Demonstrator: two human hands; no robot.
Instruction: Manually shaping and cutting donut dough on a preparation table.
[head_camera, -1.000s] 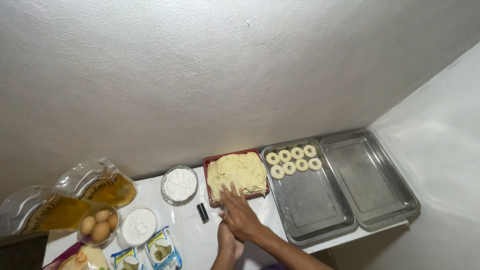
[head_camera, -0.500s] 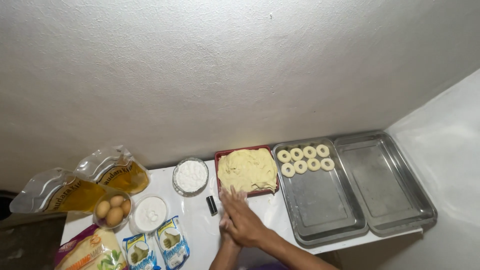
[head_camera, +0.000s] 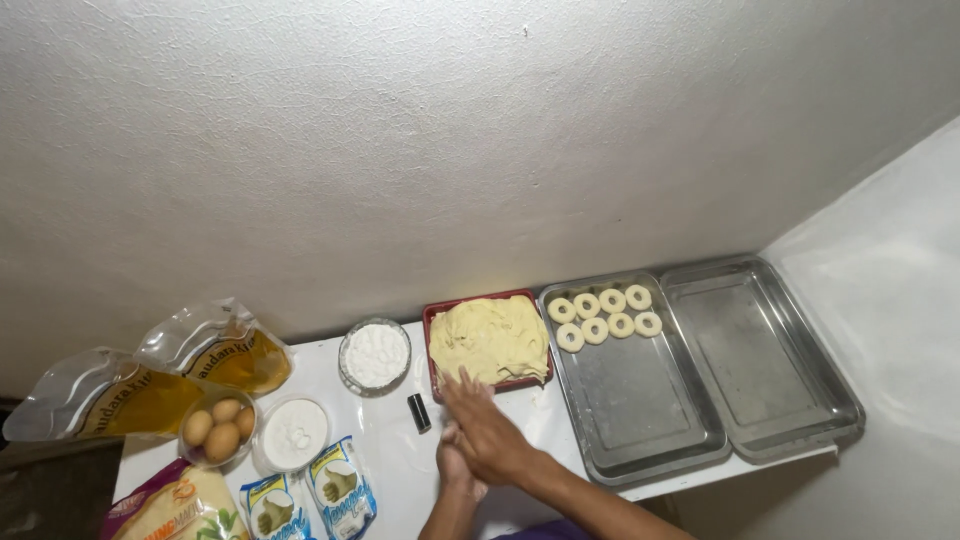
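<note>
My right hand (head_camera: 487, 432) lies flat over my left hand (head_camera: 453, 468), palm against palm, just in front of a red tray (head_camera: 436, 318). The tray holds a spread mass of pale yellow dough (head_camera: 490, 338). My right fingers are stretched out toward the tray's near edge. Whatever may sit between the palms is hidden. To the right, several ring-shaped dough pieces (head_camera: 603, 314) lie in two rows at the far end of a steel tray (head_camera: 640, 400).
A second steel tray (head_camera: 760, 360) stands at the far right. A glass bowl of white powder (head_camera: 375, 355), a small dark object (head_camera: 419, 412), a bowl of eggs (head_camera: 218, 427), a white bowl (head_camera: 294, 433), oil pouches (head_camera: 170, 375) and packets (head_camera: 310, 490) crowd the left side.
The view has tilted so the table sits lower right in frame. My hands stay pressed together before the red tray, the right palm sliding over the left.
</note>
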